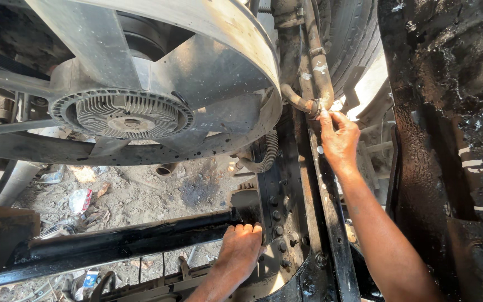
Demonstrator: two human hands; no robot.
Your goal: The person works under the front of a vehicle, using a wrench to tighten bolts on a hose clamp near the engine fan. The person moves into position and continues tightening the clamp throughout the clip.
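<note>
I am looking into a vehicle's engine bay. My left hand (240, 246) rests on the black cross member (113, 241) near its bolted bracket (283, 235), fingers curled over the edge. My right hand (339, 140) reaches up along the frame rail, and its fingertips pinch a small fitting or clamp at the joint of a grimy rubber hose (318, 67) with a smaller branch hose (294, 99). What exactly sits between the fingers is too small to tell.
A large grey radiator fan (157, 72) with a finned clutch hub (123, 116) fills the upper left. A corrugated hose (268, 154) curls below it. A greasy black panel (448, 112) walls off the right. Dirt ground with litter (118, 196) shows below.
</note>
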